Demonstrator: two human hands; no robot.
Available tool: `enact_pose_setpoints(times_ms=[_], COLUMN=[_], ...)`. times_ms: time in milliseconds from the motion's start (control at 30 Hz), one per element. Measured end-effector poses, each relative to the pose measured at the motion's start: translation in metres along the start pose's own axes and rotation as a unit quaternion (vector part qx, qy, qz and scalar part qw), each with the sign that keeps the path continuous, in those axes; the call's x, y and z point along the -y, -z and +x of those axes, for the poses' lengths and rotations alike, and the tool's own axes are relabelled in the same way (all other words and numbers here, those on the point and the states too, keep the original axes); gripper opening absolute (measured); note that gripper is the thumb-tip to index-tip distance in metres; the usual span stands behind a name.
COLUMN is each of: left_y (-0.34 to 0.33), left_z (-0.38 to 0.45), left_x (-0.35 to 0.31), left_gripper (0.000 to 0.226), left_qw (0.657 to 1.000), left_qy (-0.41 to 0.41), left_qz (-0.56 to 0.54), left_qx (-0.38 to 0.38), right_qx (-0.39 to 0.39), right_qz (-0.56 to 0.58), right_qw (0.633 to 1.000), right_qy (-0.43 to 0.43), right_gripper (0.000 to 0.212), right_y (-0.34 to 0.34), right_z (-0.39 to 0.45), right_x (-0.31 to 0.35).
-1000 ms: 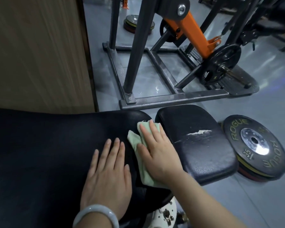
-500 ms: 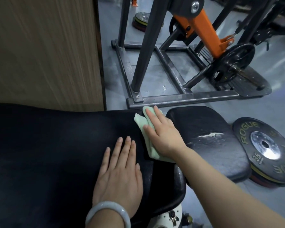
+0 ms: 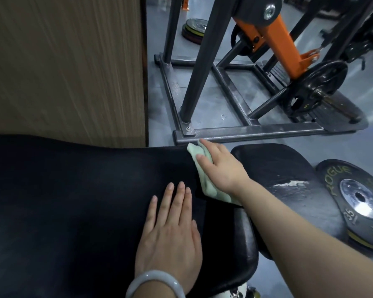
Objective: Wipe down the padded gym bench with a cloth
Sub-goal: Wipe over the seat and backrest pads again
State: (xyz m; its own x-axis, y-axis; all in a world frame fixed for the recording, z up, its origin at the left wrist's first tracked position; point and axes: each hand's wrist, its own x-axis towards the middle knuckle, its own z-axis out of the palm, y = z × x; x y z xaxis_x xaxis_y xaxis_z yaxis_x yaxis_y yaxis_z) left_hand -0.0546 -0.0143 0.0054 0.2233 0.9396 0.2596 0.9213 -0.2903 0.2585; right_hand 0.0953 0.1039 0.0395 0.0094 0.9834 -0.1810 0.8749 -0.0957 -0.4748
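1. Black padded gym bench (image 3: 84,201) fills the lower left under both my hands.
2. Right hand (image 3: 222,168) presses the pale green cloth (image 3: 205,181) flat at the far edge.
3. Left hand (image 3: 170,233) rests flat, fingers straight.

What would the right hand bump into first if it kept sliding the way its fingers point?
The right hand presses the cloth at the bench pad's far edge. Straight on, it would leave the pad and probably meet the steel frame bar on the floor, though that bar looks lower.
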Motion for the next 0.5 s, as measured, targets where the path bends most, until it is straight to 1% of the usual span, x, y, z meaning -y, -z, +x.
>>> enact_pose_setpoints(times_ms=[67,133,333,400,500], left_y=[0.0,0.0,0.0,-0.001,-0.002], left_z=[0.001,0.001,0.001,0.001,0.002], left_x=[0.0,0.0,-0.001,-0.001,-0.001], left_gripper=[0.056,0.056,0.056,0.056,0.056], left_qw=[1.0,1.0,1.0,1.0,1.0], left_qy=[0.0,0.001,0.003,0.006,0.003], left_qz=[-0.001,0.0,0.002,-0.002,0.001], left_qx=[-0.002,-0.002,-0.003,-0.006,-0.008], right_qx=[0.0,-0.011,-0.048,-0.05,-0.042], right_qz=[0.025,0.026,0.016,0.006,-0.012], right_qw=[1.0,0.999,0.997,0.996,0.995], right_qy=[-0.019,-0.034,-0.063,-0.073,-0.088], right_gripper=[0.052,0.054,0.062,0.062,0.061], right_y=[0.001,-0.001,-0.013,-0.013,-0.012], right_z=[0.005,-0.004,-0.064,-0.067,-0.048], right_x=[0.002,0.001,-0.006,-0.004,0.0])
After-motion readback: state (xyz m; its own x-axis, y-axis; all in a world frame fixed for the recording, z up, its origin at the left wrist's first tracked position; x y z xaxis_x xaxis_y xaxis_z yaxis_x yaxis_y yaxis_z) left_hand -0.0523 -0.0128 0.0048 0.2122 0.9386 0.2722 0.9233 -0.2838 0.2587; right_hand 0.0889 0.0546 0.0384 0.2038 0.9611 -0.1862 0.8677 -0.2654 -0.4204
